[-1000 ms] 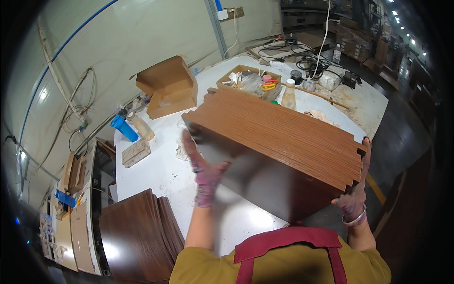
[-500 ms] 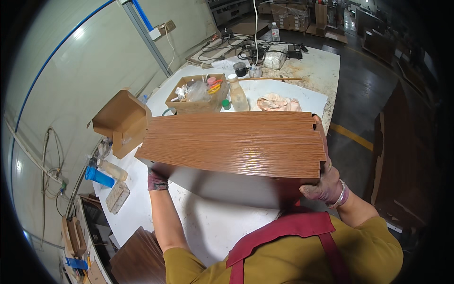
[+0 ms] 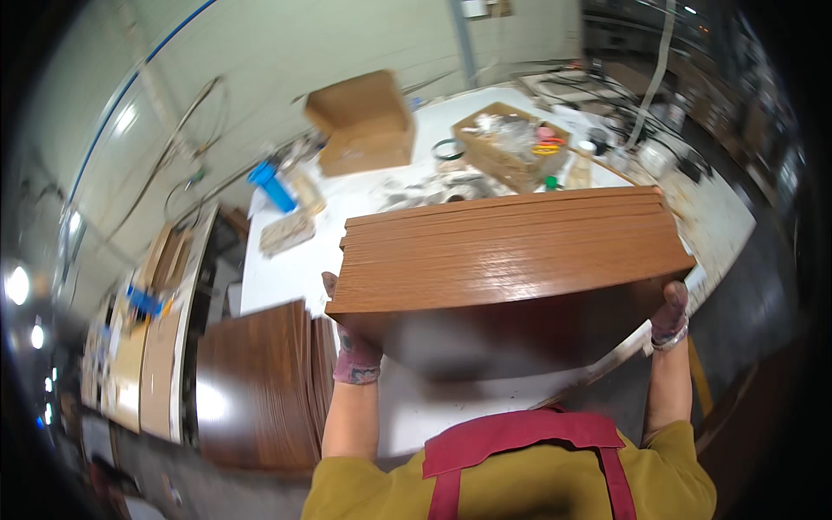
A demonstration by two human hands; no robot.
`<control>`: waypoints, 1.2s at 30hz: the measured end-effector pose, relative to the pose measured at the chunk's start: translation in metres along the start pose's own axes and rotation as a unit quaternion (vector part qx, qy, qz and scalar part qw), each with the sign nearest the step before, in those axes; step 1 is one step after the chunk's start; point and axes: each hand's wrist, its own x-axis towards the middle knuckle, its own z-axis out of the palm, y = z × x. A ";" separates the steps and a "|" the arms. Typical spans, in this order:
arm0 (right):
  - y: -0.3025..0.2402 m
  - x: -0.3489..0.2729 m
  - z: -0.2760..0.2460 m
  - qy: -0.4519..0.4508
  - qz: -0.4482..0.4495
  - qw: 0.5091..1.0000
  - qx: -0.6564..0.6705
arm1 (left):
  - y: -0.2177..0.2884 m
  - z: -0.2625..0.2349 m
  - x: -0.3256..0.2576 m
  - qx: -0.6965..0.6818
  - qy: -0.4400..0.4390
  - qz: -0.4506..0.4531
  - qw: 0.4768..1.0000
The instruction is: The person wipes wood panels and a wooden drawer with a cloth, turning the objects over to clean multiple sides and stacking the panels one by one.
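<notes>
A stack of brown wood-grain boards [image 3: 511, 251] is held in front of me, its layered edges facing up and its dark, glossy face toward me. My left hand [image 3: 354, 351], in a purplish patterned glove, grips the left end, with the thumb showing beside the edge. At the right end my gloved right hand [image 3: 670, 314] is closed on the boards, thumb upright against the near face. The other fingers of both hands are mostly hidden behind the stack. Below the boards part of the white tabletop [image 3: 416, 416] shows.
Left of me lies another stack of dark brown boards [image 3: 256, 381]. On the table are an open cardboard box [image 3: 368, 130], a blue cylindrical thing [image 3: 272, 187], a dusty block [image 3: 287, 234], a box of odds and ends [image 3: 498, 156], a bottle [image 3: 580, 165] and cables.
My view has swung left, bringing the other dark board stack more fully into sight. Both hands still hold the boards, and my left thumb now shows at their left end.
</notes>
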 end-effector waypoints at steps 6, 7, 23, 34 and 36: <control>0.050 0.055 -0.060 -0.083 0.043 0.994 -0.058 | -0.016 -0.021 -0.035 0.377 0.079 0.229 0.894; 0.054 0.062 -0.058 -0.086 0.067 0.993 -0.049 | -0.009 -0.019 -0.033 0.371 0.078 0.216 0.900; 0.054 0.069 -0.056 -0.086 0.075 0.993 0.013 | 0.022 -0.023 -0.051 -0.223 -0.019 -0.062 0.973; 0.103 0.064 -0.149 -0.098 0.063 0.921 -0.371 | 0.040 -0.016 -0.097 -0.128 0.042 -0.091 0.987; 0.090 0.069 -0.135 -0.082 0.004 0.926 -0.370 | 0.019 -0.029 -0.108 -0.015 0.070 -0.207 0.976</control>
